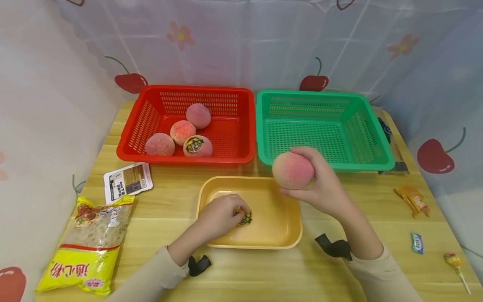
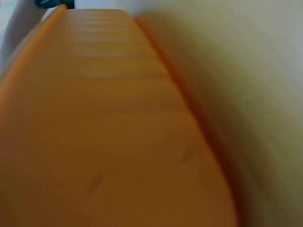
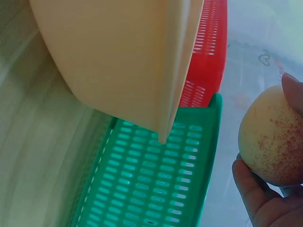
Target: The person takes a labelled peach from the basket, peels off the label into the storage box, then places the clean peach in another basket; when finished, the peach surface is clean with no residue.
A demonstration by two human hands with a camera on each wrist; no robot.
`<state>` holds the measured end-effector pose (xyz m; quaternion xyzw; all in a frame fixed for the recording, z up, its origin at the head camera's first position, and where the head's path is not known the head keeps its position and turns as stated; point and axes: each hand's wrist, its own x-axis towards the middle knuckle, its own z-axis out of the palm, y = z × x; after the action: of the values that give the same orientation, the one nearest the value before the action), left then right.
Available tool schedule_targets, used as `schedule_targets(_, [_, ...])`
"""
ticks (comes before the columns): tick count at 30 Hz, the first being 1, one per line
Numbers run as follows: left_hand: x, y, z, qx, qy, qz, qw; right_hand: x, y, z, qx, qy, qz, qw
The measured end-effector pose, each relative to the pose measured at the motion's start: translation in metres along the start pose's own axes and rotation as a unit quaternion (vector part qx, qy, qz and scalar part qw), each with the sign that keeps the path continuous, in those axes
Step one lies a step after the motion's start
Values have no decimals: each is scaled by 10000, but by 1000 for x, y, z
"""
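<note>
My right hand (image 1: 326, 182) holds a pink and pale yellow peach (image 1: 292, 171) above the right back corner of a yellow plastic tray (image 1: 269, 214). In the right wrist view the fingers and thumb curve round the peach (image 3: 272, 142), whose skin is speckled red. Over the left half of the tray, my left hand (image 1: 222, 214) has its fingers curled and pinches a small dark sticker (image 1: 247, 218) with yellow print. Part of the sticker is hidden by the fingers. The left wrist view shows mostly the tray's outer wall (image 2: 109, 118), close and blurred.
Several peaches lie in a red basket (image 1: 228, 136), one with a sticker. A green basket (image 1: 309, 136) stands beside it. At left are a yellow food bag (image 1: 90, 247) and a white packet (image 1: 128, 182). An orange packet (image 1: 413, 201), small blue-green packet (image 1: 417, 243) and lollipop (image 1: 454, 264) lie right.
</note>
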<state>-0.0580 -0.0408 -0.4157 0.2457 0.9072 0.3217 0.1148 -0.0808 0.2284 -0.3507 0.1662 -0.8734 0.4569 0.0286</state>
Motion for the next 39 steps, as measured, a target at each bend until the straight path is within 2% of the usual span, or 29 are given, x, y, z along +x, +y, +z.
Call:
schedule_targets(3, [1, -2, 5, 579, 176, 188, 9980, 0, 2, 1, 26, 28, -9, 10000])
schedule_targets(5, [0, -1, 6, 801, 314, 357, 9957, -1, 3, 1, 35, 51, -55, 10000])
schedule_targets(10, [0, 0, 10, 1014, 531, 655, 9913, -1, 5, 2, 44, 72, -50, 10000])
schedule_targets(14, [-1, -1, 13, 1226, 635, 576, 9887, -2, 6, 2, 72, 74, 39, 9999])
schedule_targets(19, [-3, -1, 13, 1747, 841, 438, 9800, -3, 10, 1, 67, 118, 65, 9999])
schedule_targets(22, [-5, 3, 10, 1835, 1012, 418, 9769, -3, 11, -1, 52, 166, 100, 9998])
schedule_targets(27, [-12, 17, -5, 1572, 1100, 409, 9806, -7, 12, -7, 84, 299, 111, 9995])
schedule_targets(32, [-17, 37, -29, 1404, 1161, 450, 9822, -10, 14, -16, 48, 435, 198, 9988])
schedule_targets(35, [-13, 45, -45, 1450, 1246, 496, 9803, -11, 16, -22, -50, 518, 268, 9983])
schedule_targets(39, [0, 51, -63, 1326, 1290, 493, 9815, -11, 21, -31, -232, 619, 420, 9969])
